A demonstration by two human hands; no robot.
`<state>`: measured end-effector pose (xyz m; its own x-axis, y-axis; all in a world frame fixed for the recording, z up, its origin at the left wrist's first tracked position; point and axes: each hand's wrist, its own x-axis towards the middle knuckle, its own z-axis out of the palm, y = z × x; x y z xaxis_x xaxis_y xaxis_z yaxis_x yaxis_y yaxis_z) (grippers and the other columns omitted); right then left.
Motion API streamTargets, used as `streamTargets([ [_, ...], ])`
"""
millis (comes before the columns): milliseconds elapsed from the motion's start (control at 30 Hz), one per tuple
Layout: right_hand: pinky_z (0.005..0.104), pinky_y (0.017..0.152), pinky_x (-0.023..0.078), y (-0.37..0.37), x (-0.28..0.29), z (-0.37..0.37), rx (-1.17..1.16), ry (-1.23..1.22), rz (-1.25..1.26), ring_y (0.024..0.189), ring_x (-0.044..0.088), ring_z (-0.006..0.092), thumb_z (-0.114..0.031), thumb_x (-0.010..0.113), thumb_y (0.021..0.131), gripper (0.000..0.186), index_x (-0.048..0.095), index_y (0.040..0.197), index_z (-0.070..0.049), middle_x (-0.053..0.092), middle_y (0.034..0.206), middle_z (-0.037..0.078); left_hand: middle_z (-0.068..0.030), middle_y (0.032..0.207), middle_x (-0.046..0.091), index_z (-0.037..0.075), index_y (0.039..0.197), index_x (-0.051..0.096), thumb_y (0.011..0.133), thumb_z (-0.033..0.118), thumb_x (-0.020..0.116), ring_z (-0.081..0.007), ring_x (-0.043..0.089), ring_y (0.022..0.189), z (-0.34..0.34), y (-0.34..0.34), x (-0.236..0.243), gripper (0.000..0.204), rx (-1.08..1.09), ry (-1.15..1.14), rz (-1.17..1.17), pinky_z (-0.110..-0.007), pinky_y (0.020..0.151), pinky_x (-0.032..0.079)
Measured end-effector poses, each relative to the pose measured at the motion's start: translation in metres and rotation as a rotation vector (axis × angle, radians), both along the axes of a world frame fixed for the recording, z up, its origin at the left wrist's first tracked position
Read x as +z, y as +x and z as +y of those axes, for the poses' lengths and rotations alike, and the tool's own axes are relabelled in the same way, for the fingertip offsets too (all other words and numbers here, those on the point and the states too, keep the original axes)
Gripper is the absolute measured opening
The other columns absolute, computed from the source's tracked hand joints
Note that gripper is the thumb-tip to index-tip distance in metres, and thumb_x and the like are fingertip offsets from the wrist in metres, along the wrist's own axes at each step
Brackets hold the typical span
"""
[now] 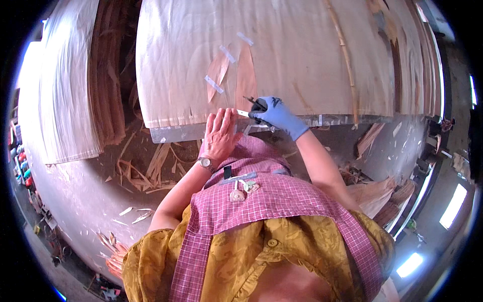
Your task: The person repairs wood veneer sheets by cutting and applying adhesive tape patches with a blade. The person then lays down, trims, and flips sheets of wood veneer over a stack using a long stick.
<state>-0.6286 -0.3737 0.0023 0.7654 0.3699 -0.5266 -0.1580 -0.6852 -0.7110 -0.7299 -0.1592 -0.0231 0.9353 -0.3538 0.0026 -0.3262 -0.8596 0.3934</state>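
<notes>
While my left hand (220, 137) lies flat at the veneer sheet's (307, 60) near edge, my gloved right hand (279, 118) clutches a dark tool (258, 106) beside the reddish strip (245, 75); this seems to be patching, calling next for steady pressure.

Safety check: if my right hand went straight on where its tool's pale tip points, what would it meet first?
Your left hand, it seems: the pale tip points leftward at its fingers, looking near, though depth and any contact are unclear.

The glove (284, 120) is blue, the apron (274, 199) pink-and-white checked, the blouse (226, 251) mustard, the sheet (297, 55) beige.
</notes>
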Motion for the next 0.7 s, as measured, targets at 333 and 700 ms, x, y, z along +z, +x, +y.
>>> streamTargets([
  [333,0.0423,0.074,0.050,-0.006,0.005,-0.034,-0.067,-0.244,-0.092,0.085,0.066,0.0322,-0.047,0.076,0.073,0.050,0.066,0.093,-0.002,0.068,0.089,0.017,-0.0192,0.145,0.035,0.024,0.150,0.031,0.082,0.050,0.065,-0.0397,0.027,0.139,-0.023,0.003,0.017,0.080,-0.029,0.129,0.097,-0.062,0.111,0.021],
  [700,0.0476,0.085,0.050,-0.021,-0.006,-0.058,-0.093,-0.220,-0.062,0.099,0.061,0.0427,-0.049,0.070,0.080,0.055,0.061,0.107,-0.002,0.065,0.100,0.025,-0.0160,0.131,0.041,0.014,0.147,0.031,0.075,0.046,0.072,-0.0366,0.038,0.125,-0.071,0.012,0.019,0.088,-0.118,0.135,0.026,-0.059,0.107,0.028],
])
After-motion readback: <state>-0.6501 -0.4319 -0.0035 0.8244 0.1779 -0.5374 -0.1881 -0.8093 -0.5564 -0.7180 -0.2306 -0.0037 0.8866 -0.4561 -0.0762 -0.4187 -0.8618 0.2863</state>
